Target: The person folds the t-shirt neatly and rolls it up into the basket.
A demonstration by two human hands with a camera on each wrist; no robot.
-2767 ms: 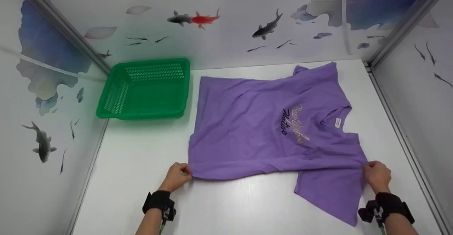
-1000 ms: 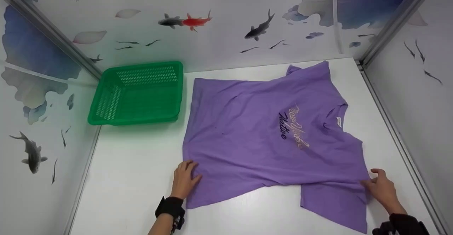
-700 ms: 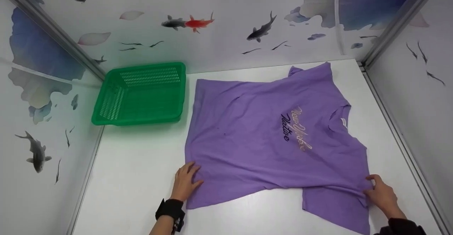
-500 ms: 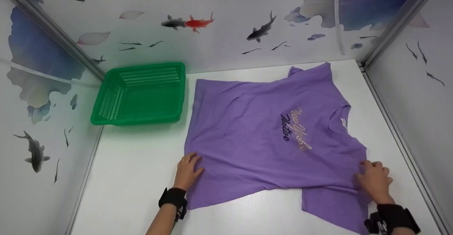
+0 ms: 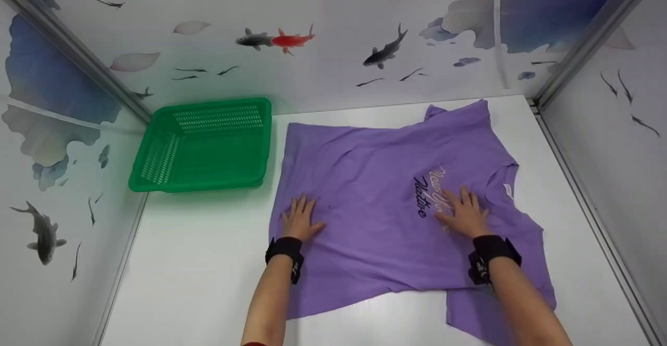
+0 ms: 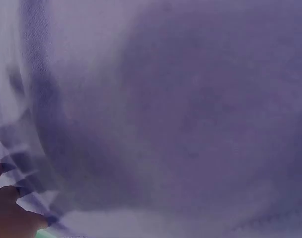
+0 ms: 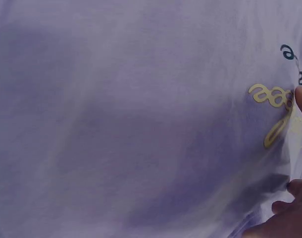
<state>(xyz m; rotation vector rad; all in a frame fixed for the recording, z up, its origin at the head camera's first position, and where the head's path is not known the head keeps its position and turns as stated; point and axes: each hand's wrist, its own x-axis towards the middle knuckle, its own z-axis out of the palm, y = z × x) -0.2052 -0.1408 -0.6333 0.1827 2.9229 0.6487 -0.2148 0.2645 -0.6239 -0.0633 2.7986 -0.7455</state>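
Note:
A purple T-shirt (image 5: 365,179) lies spread on the white table, neckline to the right and hem to the left. My left hand (image 5: 300,221) rests on it near the hem, fingers spread. Over the chest lettering my right hand (image 5: 465,214) lies with spread fingers, covering part of the pale script. In the left wrist view purple cloth fills most of the picture, with the left hand (image 6: 12,213) at the lower left corner. The right wrist view has yellow letters (image 7: 272,96) beside the right hand (image 7: 289,213). The near sleeve (image 5: 471,312) is partly hidden under my right forearm.
A green plastic basket (image 5: 203,153) with slotted sides stands at the back left of the table (image 5: 193,262). Printed wall panels (image 5: 333,38) with fish enclose the table at the back and both sides.
My hands have let go of the shirt's near edge and moved forward onto its body; the right also moved left from the shoulder. The near side of the shirt now lies spread flatter toward me.

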